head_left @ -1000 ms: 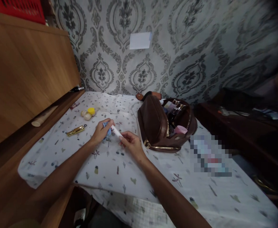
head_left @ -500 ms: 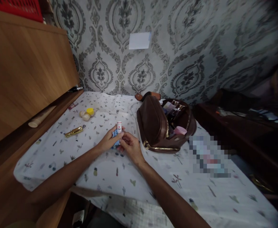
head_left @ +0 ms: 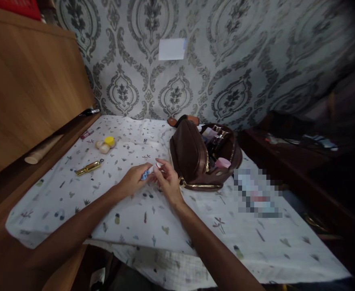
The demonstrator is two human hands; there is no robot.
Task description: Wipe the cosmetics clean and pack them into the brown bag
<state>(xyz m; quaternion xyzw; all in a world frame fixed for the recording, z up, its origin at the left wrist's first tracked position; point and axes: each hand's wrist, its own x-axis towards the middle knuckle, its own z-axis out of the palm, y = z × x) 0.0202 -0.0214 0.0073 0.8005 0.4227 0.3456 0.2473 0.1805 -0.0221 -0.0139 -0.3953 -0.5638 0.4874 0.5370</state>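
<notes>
Two hands, nearly touching, and between them the white tube (head_left: 152,169), straight ahead at twelve o'clock over the printed cloth (head_left: 125,234)! Left hand (head_left: 134,179) wraps its lower end, a bunched blue piece (head_left: 144,175) in that same grip; right hand (head_left: 168,182) sits narrow, thumb and fingers on the tip. Brown bag (head_left: 187,150) gaping at two o'clock from them, gold tube (head_left: 88,167) at nine, yellow cap (head_left: 109,141) at ten.

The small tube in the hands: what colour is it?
White, with red at one end; the tube shows best in the head view.
</notes>
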